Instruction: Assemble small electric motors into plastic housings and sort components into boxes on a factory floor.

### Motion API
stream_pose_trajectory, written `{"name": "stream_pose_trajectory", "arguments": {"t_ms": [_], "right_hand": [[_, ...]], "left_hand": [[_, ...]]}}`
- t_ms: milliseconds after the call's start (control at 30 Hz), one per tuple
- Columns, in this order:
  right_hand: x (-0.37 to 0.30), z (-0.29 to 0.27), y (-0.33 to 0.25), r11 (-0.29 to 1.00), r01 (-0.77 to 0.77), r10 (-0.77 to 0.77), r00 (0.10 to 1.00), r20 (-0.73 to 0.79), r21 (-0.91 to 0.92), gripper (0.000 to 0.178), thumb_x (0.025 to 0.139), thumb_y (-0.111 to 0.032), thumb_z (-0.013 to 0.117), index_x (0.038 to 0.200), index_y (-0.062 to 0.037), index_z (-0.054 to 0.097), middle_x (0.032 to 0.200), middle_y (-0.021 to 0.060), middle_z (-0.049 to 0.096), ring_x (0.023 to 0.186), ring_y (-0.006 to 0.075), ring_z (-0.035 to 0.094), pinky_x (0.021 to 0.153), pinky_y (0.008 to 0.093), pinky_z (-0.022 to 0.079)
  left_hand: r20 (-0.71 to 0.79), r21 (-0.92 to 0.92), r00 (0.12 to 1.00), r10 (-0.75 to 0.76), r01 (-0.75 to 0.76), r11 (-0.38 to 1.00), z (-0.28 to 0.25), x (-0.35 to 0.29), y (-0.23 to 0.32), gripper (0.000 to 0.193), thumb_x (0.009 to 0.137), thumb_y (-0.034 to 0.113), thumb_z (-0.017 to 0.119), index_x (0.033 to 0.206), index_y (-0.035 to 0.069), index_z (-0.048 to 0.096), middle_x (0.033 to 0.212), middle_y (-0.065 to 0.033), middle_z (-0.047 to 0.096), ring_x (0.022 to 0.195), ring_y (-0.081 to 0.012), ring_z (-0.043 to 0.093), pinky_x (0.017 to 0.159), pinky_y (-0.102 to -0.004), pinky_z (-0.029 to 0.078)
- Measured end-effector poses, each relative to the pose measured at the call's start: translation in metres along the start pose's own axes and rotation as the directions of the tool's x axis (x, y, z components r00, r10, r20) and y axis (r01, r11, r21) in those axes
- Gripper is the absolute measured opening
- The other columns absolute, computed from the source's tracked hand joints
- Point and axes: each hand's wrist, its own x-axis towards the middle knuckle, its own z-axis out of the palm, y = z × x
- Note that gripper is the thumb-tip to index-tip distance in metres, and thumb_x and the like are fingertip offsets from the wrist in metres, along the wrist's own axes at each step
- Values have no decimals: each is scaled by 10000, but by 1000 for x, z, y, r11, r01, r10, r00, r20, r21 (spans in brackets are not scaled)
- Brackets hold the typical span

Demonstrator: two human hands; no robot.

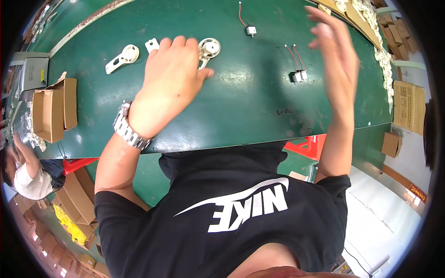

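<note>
My left hand (172, 69), palm down with a metal watch (131, 127) on its wrist, curls over cream plastic parts at the far left of the table. Its fingertips are hidden beneath it, and the thumb points right. Beyond its knuckles shows a flat cream end piece (151, 45); beside the fingers lies a cream part with a round housing (209, 47). A similar cream part (124, 58) lies further left. Raised over the right side, my slightly blurred right hand (338, 60) holds nothing, fingers apart. Left of it lie two small motors (299, 76) with red wires.
Another small motor (251, 31) lies at the far middle of the green table (222, 116). Cream parts (384, 69) line the right edge. Open cardboard boxes (48, 113) stand at left, near a seated person (32, 178). A red stool (308, 146) shows below the table edge.
</note>
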Motion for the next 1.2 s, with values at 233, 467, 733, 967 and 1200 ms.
{"name": "stream_pose_trajectory", "arguments": {"t_ms": [233,467,733,967,1200], "right_hand": [[50,61,67,948,197,-162,974,156,-249,231,1011,-172,648,1184,-28,697,1028,128,656,950,289,654,816,380,528],[26,79,69,887,162,-110,984,143,-432,337,918,-297,785,1103,-34,684,996,99,644,1031,299,586,842,424,527],[27,82,80,958,107,-122,992,-37,-266,195,928,-107,737,1095,-42,661,1001,101,664,974,313,608,837,426,524],[30,72,74,952,275,-294,944,-150,-135,304,904,-8,733,1199,-64,685,1008,100,688,902,288,670,781,371,553],[27,69,49,935,339,-350,928,-126,-104,299,864,29,763,1147,-45,705,988,111,678,862,278,667,726,354,552]], "left_hand": [[-227,-45,974,29,-40,998,21,61,-23,228,898,147,752,1094,48,688,1096,-136,684,1068,-370,604,930,-472,498],[-256,-165,964,66,-111,980,26,58,-29,267,888,101,767,1142,55,697,1116,-103,678,1082,-340,597,963,-435,484],[-301,-173,949,93,-150,973,28,63,-20,232,906,40,708,1131,45,649,1069,-127,675,1064,-329,603,935,-444,460],[-261,-603,957,-125,-61,795,26,61,-19,281,1128,193,497,1293,-1,617,912,-21,680,741,-90,590,688,-257,499],[-36,-915,979,-202,50,400,20,55,-16,348,1135,199,481,1426,14,532,924,-5,642,743,-52,502,649,-216,449]]}}
